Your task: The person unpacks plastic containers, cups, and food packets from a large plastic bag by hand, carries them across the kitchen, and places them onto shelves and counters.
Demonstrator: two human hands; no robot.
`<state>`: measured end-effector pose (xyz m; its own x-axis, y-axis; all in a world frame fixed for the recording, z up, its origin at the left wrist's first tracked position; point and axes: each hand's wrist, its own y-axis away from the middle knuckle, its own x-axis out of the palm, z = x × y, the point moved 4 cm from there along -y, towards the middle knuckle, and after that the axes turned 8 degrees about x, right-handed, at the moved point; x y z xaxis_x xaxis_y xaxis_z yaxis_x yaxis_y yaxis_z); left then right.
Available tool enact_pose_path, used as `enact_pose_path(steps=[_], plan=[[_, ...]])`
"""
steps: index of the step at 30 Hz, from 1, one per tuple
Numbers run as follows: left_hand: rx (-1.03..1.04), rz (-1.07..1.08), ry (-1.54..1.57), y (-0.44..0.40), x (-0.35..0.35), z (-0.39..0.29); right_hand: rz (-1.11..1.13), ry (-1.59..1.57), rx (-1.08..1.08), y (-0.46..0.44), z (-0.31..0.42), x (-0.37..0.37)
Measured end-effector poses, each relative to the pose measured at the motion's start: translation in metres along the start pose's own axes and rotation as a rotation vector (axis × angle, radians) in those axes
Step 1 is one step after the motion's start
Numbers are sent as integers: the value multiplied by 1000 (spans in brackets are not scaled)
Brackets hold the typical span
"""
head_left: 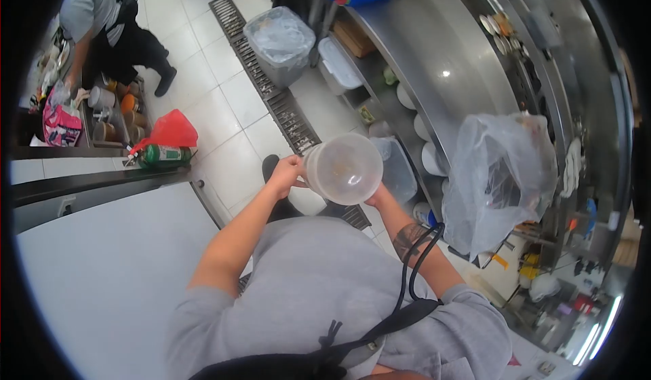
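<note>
Nearest, a grey shirt fills the bottom of the view, a black strap slanting across it, and both bare forearms reach forward from its short sleeves, the right one tattooed. At their ends the two hands have a clear round tub between them, held out in front of the body above the floor, its round face turned up toward the camera. The left hand is at the tub's left side, its fingers curled in and closed against the wall there, so the tub lies just to the right of them. The right hand meets the tub at its lower right; most of its fingers are hidden behind the plastic, so how far they are bent cannot be told. Just beyond the tub on the right is a clear box, low down beside white bowls under a steel desk. A crumpled clear bag sits at the near part of the desk. On the left is a broad white panel, with a green bottle and a red bag past its far edge. Farther off, a grey bin with a clear liner stands by a floor grate, and at the upper left another person bends over a crowded shelf.
</note>
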<state>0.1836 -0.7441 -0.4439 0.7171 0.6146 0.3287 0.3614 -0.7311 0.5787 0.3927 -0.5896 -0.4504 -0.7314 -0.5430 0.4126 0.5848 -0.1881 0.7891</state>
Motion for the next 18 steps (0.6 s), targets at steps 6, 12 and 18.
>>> enact_pose_path(steps=[6,12,18], plan=[[8,37,-51,-44,-67,-42,111,-381,140,-61,14,61],[-55,145,-215,-89,-91,-90,13,-349,65,-92,40,84],[-68,135,-165,-134,-80,-112,-6,-340,54,-111,70,62]])
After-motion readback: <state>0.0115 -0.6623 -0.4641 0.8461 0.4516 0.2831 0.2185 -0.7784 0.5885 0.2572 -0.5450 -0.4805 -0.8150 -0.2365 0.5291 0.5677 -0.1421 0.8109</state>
